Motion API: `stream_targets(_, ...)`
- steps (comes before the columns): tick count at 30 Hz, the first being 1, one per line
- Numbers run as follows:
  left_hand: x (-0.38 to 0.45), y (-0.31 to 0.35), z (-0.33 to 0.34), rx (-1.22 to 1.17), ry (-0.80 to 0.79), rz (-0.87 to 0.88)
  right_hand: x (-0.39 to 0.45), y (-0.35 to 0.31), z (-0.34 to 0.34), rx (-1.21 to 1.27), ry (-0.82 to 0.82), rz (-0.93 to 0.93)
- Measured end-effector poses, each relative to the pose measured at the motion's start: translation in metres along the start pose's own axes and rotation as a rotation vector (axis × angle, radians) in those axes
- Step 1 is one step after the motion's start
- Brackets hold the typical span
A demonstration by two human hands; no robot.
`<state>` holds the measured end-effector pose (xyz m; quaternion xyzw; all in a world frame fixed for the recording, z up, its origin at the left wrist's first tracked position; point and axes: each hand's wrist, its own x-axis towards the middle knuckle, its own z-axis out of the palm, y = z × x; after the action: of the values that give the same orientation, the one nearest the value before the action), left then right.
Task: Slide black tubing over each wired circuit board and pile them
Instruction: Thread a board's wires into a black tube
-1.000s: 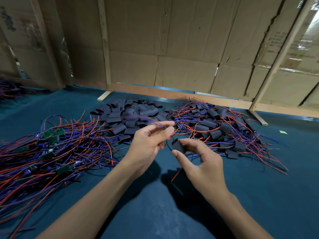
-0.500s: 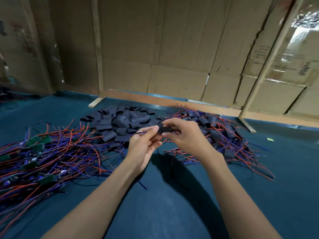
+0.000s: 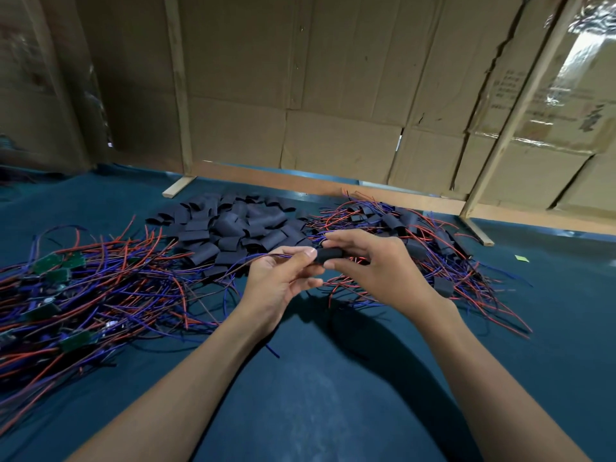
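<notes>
Right hand [image 3: 376, 265] grip pinches black tubing piece [image 3: 329, 255] between thumb and fingers, above worktop [image 3: 333, 395]. Left hand [image 3: 280, 278] grip pinches red and blue wires [image 3: 253, 261] just left of tubing, fingertips touching its end. Loose tubing heap [image 3: 233, 228] behind hands; sleeved boards pile [image 3: 416, 235] right; bare wired boards [image 3: 66, 295] left.

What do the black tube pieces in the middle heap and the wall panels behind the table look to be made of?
Black tubing pieces: matte, soft-looking plastic or rubber sleeve, likely heat-shrink; they lie flattened and creased, with no shine. Wall panels: plain brown corrugated cardboard, dull, with fold lines and torn edges.
</notes>
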<state>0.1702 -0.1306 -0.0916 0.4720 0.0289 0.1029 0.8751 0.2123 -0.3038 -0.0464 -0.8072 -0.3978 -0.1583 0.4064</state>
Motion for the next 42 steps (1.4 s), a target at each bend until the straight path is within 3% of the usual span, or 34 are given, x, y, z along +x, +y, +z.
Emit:
stream_targets(7, -0.002, -0.005, -0.002, 0.049, -0.033, 0.054, 0.0, -0.003, 0.009, -0.064, 0.021, -0.053)
stream_targets(11, -0.006, -0.006, 0.001, 0.109, -0.108, 0.017, 0.002, -0.005, -0.001, -0.176, -0.049, -0.088)
stream_targets(14, -0.009, 0.0, 0.004, 0.188, -0.158, 0.053, 0.012, -0.002, -0.034, -0.202, -0.039, -0.005)
stream_targets(16, -0.008, 0.013, -0.002, 0.56, -0.063, 0.359, 0.015, 0.001, -0.066, -0.11, 0.018, 0.095)
stream_targets(18, -0.004, 0.024, -0.014, 1.154, 0.127, 0.775, 0.01, 0.004, -0.097, 0.001, 0.029, 0.195)
stream_targets(19, -0.002, 0.028, -0.021, 1.41, 0.23, 0.882, 0.007, 0.007, -0.109, -0.004, 0.01, 0.277)
stream_targets(20, -0.001, 0.032, -0.026, 1.621, 0.322, 0.839, 0.004, 0.012, -0.118, -0.098, -0.027, 0.377)
stream_targets(21, 0.0, 0.034, -0.031, 1.799, 0.384, 0.688, 0.002, 0.017, -0.125, -0.267, -0.094, 0.472)
stream_targets(23, 0.002, 0.035, -0.042, 2.02, 0.373, 0.282, -0.001, 0.017, -0.133, -0.592, -0.171, 0.59)
stream_targets(24, 0.003, 0.035, -0.046, 2.071, 0.327, 0.144, 0.0, 0.014, -0.134, -0.626, -0.148, 0.595)
stream_targets(25, 0.003, 0.035, -0.049, 2.094, 0.293, 0.084, 0.001, 0.009, -0.135, -0.578, -0.108, 0.58)
stream_targets(27, 0.003, 0.04, -0.05, 2.06, 0.313, 0.138, 0.005, -0.005, -0.131, -0.494, -0.061, 0.516)
stream_targets(30, 0.001, 0.046, -0.042, 1.939, 0.38, 0.434, 0.011, -0.031, -0.103, -0.439, -0.045, 0.319)
stream_targets(32, -0.002, 0.049, -0.037, 1.72, 0.355, 0.664, 0.015, -0.052, -0.069, -0.295, -0.053, 0.148)
stream_targets(35, -0.008, 0.056, -0.036, 1.378, 0.284, 0.805, 0.014, -0.074, -0.007, -0.174, -0.29, 0.003)
stream_targets(37, -0.008, 0.06, -0.041, 1.345, 0.232, 0.806, 0.0, -0.076, 0.044, -0.243, -0.476, -0.016)
stream_targets(42, -0.001, 0.072, -0.061, 1.337, 0.273, 0.851, -0.021, -0.07, 0.099, -0.419, -0.519, 0.004)
